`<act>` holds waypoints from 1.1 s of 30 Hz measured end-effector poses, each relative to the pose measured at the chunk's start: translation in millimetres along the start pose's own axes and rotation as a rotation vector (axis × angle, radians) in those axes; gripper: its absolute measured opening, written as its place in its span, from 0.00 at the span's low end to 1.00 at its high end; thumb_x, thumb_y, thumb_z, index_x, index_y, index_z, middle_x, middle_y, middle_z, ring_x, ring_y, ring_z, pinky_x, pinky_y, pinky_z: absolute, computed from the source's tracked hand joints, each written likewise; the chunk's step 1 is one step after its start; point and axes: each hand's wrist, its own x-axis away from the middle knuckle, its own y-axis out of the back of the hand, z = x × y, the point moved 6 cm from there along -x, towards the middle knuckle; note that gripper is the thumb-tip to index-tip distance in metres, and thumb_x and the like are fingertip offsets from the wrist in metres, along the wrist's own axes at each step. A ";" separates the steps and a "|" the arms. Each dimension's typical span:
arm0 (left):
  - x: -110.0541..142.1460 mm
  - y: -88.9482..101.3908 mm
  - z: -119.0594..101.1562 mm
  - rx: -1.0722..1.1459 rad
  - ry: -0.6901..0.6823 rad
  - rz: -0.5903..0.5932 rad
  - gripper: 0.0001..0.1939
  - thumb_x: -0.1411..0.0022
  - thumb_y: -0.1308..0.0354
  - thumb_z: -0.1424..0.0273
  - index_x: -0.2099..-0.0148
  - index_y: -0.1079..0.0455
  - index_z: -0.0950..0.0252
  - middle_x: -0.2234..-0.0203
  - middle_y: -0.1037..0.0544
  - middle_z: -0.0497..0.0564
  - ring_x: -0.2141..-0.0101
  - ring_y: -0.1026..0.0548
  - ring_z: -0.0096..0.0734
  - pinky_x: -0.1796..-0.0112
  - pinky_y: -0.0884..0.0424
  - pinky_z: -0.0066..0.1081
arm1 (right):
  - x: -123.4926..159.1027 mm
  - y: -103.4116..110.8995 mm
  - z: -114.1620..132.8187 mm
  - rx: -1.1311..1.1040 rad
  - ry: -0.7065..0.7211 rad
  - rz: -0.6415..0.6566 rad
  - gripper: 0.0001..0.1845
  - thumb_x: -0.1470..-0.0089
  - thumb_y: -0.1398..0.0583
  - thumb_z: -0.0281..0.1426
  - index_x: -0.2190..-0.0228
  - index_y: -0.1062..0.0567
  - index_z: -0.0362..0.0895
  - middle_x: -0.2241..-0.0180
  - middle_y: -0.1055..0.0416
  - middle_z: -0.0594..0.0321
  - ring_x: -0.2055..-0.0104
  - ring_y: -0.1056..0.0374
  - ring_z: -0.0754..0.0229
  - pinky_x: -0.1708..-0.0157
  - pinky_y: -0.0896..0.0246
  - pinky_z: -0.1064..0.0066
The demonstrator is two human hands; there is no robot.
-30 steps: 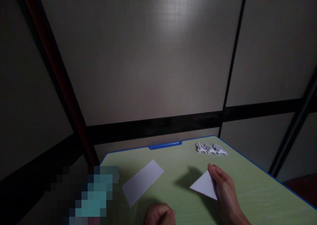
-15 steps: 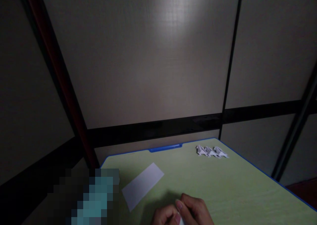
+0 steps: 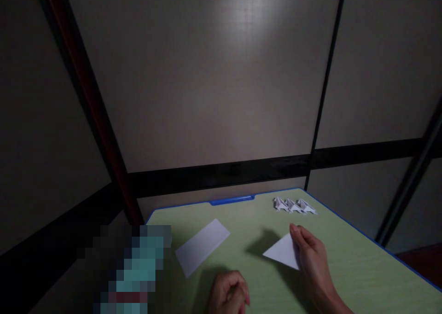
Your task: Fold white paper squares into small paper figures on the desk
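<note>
My right hand [image 3: 311, 254] holds a white folded sheet of paper [image 3: 283, 253] between thumb and fingers. The paper is raised above the table, its pointed corner to the left and its right part hidden by the hand. Near the bottom edge my left hand [image 3: 229, 292] is loosely curled, fingers bent in, with nothing visible in it. A flat white paper strip [image 3: 202, 247] lies slantwise on the table beyond the left hand. Three small white folded paper figures [image 3: 293, 206] stand in a row at the far right.
The light green table [image 3: 352, 268] has a blue edge and a blue handle-like piece [image 3: 232, 200] at the back. A panelled wall or cupboard [image 3: 221, 97] rises right behind it. A pixelated teal area [image 3: 141, 263] covers the left side.
My hands were together over a bit of white paper at the bottom edge. Now they are apart: the right has moved up and right with the paper, while the left stays low.
</note>
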 end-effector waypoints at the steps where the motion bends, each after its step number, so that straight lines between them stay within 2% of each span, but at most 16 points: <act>1: -0.9 2.1 -2.5 0.015 -0.021 -0.028 0.13 0.56 0.51 0.63 0.85 0.44 0.65 0.92 0.46 0.40 0.88 0.48 0.18 0.85 0.51 0.21 | 1.4 -2.3 0.3 0.009 -0.008 0.022 0.18 0.61 0.45 0.43 0.86 0.44 0.44 0.88 0.52 0.73 0.86 0.54 0.70 0.88 0.62 0.78; 4: -2.2 6.2 -10.1 0.042 -0.097 -0.106 0.12 0.55 0.52 0.64 0.83 0.45 0.65 0.87 0.42 0.43 0.85 0.44 0.20 0.85 0.47 0.20 | 15.8 -24.3 0.3 0.090 -0.008 0.206 0.19 0.63 0.43 0.42 0.88 0.45 0.43 0.88 0.53 0.73 0.86 0.55 0.70 0.88 0.62 0.78; 6: -1.7 2.9 -11.8 0.047 -0.109 -0.085 0.10 0.53 0.52 0.66 0.80 0.44 0.65 0.87 0.44 0.42 0.84 0.44 0.20 0.84 0.47 0.20 | 28.1 -39.1 -0.5 0.144 0.000 0.310 0.19 0.63 0.43 0.41 0.89 0.45 0.43 0.88 0.54 0.73 0.86 0.55 0.70 0.87 0.62 0.77; 9: 1.0 -2.3 -14.8 0.051 -0.150 -0.044 0.05 0.57 0.48 0.73 0.77 0.43 0.66 0.85 0.41 0.42 0.81 0.41 0.19 0.81 0.44 0.19 | 38.1 -47.9 0.3 0.192 0.056 0.351 0.19 0.62 0.43 0.41 0.89 0.44 0.42 0.88 0.53 0.72 0.84 0.55 0.70 0.86 0.60 0.77; 11: 2.0 -2.9 -14.2 0.053 -0.132 -0.036 0.06 0.58 0.48 0.76 0.75 0.44 0.66 0.83 0.40 0.43 0.80 0.39 0.20 0.83 0.44 0.18 | 38.8 -48.7 -3.2 0.145 0.017 0.366 0.19 0.61 0.44 0.41 0.89 0.44 0.42 0.88 0.53 0.72 0.85 0.55 0.70 0.86 0.60 0.77; 13: 1.6 -0.2 -12.8 0.048 -0.102 -0.062 0.06 0.58 0.49 0.76 0.75 0.44 0.65 0.82 0.40 0.44 0.80 0.39 0.21 0.87 0.45 0.17 | 38.7 -50.9 -9.5 0.039 -0.086 0.412 0.19 0.60 0.44 0.42 0.87 0.43 0.42 0.88 0.51 0.73 0.86 0.54 0.70 0.86 0.59 0.78; 16: -1.2 4.8 -12.1 0.060 -0.109 -0.089 0.05 0.56 0.50 0.73 0.75 0.44 0.66 0.83 0.39 0.44 0.80 0.38 0.22 0.89 0.46 0.15 | 41.1 -58.1 -13.0 -0.131 -0.194 0.501 0.16 0.58 0.45 0.41 0.84 0.39 0.41 0.87 0.48 0.72 0.86 0.52 0.71 0.87 0.59 0.79; 19: -5.3 6.4 -10.4 0.127 -0.122 -0.047 0.08 0.56 0.48 0.68 0.74 0.43 0.66 0.83 0.38 0.43 0.83 0.39 0.19 0.89 0.45 0.16 | 45.1 -65.1 -10.2 -0.237 -0.227 0.570 0.11 0.56 0.46 0.38 0.78 0.35 0.41 0.86 0.43 0.71 0.86 0.50 0.71 0.86 0.57 0.80; 22: -7.7 8.2 -9.4 0.198 -0.132 -0.027 0.12 0.56 0.47 0.64 0.74 0.43 0.67 0.85 0.38 0.43 0.85 0.41 0.18 0.89 0.45 0.16 | 47.4 -68.3 -8.5 -0.281 -0.242 0.605 0.10 0.56 0.45 0.35 0.75 0.33 0.40 0.86 0.42 0.70 0.86 0.51 0.72 0.86 0.58 0.80; 25: -6.6 4.7 -9.4 0.203 -0.122 0.015 0.12 0.57 0.45 0.65 0.72 0.42 0.67 0.83 0.36 0.44 0.84 0.39 0.19 0.89 0.46 0.16 | 46.6 -68.0 -10.0 -0.296 -0.250 0.614 0.10 0.58 0.43 0.35 0.77 0.32 0.40 0.86 0.42 0.71 0.87 0.51 0.72 0.87 0.58 0.80; 29: 0.0 -5.1 -14.3 0.168 -0.144 0.082 0.20 0.67 0.40 0.78 0.67 0.41 0.67 0.76 0.31 0.47 0.75 0.32 0.26 0.82 0.41 0.18 | 42.1 -63.5 -13.2 -0.315 -0.246 0.563 0.09 0.61 0.41 0.34 0.81 0.32 0.39 0.85 0.41 0.69 0.84 0.48 0.71 0.85 0.55 0.80; 31: 2.4 -6.6 -14.2 0.119 -0.105 0.056 0.21 0.68 0.43 0.84 0.67 0.41 0.67 0.74 0.30 0.48 0.73 0.32 0.27 0.80 0.40 0.18 | 40.6 -62.2 -14.3 -0.318 -0.246 0.550 0.10 0.61 0.41 0.34 0.81 0.33 0.39 0.85 0.41 0.70 0.84 0.48 0.72 0.85 0.55 0.80; 33: 3.4 -5.7 -13.6 0.070 -0.065 0.013 0.20 0.66 0.46 0.86 0.67 0.40 0.67 0.73 0.30 0.48 0.73 0.32 0.27 0.83 0.41 0.17 | 39.7 -62.3 -14.8 -0.316 -0.245 0.557 0.10 0.60 0.41 0.34 0.81 0.33 0.39 0.86 0.42 0.70 0.85 0.50 0.72 0.85 0.56 0.80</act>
